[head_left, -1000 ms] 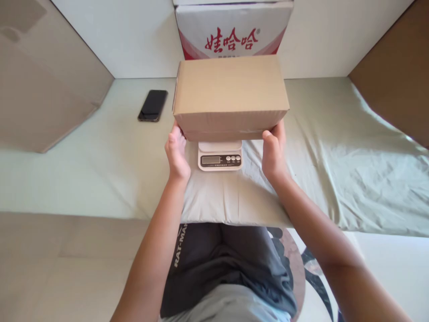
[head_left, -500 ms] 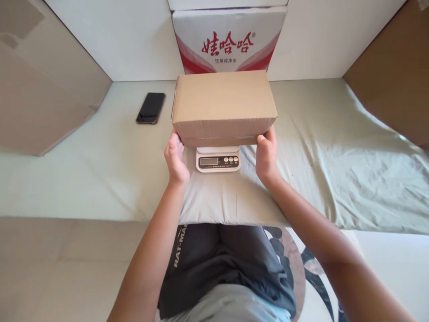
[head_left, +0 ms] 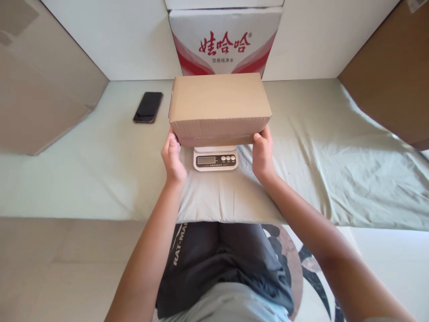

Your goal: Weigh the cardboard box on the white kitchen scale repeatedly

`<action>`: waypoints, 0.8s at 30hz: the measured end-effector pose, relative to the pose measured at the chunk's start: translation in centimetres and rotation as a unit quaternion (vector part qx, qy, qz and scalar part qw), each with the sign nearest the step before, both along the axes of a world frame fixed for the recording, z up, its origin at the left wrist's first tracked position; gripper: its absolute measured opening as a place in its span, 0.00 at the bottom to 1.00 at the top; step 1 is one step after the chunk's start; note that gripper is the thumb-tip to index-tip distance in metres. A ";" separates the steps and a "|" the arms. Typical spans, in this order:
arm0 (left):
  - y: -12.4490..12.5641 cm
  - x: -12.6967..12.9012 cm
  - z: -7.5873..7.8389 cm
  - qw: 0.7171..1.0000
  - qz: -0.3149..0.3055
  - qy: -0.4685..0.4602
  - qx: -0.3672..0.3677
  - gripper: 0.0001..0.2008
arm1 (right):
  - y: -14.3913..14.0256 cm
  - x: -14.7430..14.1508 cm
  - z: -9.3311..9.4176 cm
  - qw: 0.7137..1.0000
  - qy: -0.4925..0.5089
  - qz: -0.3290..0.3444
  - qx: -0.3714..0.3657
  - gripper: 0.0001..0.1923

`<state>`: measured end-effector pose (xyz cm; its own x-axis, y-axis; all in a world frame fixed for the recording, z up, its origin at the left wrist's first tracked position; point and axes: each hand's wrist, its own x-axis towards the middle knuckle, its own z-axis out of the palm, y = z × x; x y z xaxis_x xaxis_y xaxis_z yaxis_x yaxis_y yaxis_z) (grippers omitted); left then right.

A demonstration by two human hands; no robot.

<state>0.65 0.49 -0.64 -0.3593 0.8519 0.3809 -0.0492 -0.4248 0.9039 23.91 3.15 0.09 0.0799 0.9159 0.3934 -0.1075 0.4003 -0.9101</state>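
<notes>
Cardboard box: the plain brown, oblong cardboard box [head_left: 219,98] is held over the small white plastic kitchen scale [head_left: 216,160], covering most of its top; whether its underside rests on the scale or hangs just clear cannot be told.
Left hand: the bare left hand [head_left: 173,156] grips the box's near left lower corner, thumb outward, other fingers partly hidden.
Right hand: the bare right hand [head_left: 263,154] grips the near right lower corner, its thumb against the front face; together the hands clamp the box between them.
Scale front: the grey display and three round buttons lie exposed between the wrists; no figures can be read.
Step in hand: positioning the box at the scale with both hands, it seems.
Next move: any lowering or release calls for a level box, centred over the platform, with both hands easing off evenly and the display uncovered.
Cloth and phone: the scale sits on a pale green fabric cover [head_left: 117,179]; a black rectangular smartphone [head_left: 148,107] lies well apart, beyond the left hand.
</notes>
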 end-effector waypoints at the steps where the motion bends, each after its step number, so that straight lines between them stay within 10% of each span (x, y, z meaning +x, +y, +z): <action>1: 0.0 0.0 0.0 1.000 0.000 -0.002 -0.001 0.36 | 0.0 0.0 0.0 1.000 0.004 0.001 0.002 0.27; 24: 2.2 -2.4 -1.6 0.999 -0.009 -0.031 0.001 0.42 | 1.4 1.3 -0.9 0.993 0.093 -0.047 -0.050 0.34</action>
<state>-1.74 2.70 -2.19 -0.3666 0.8580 0.3597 -0.1131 -0.4249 0.8982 25.23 4.53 -0.83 0.2297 0.9344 0.2721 -0.2437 0.3259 -0.9134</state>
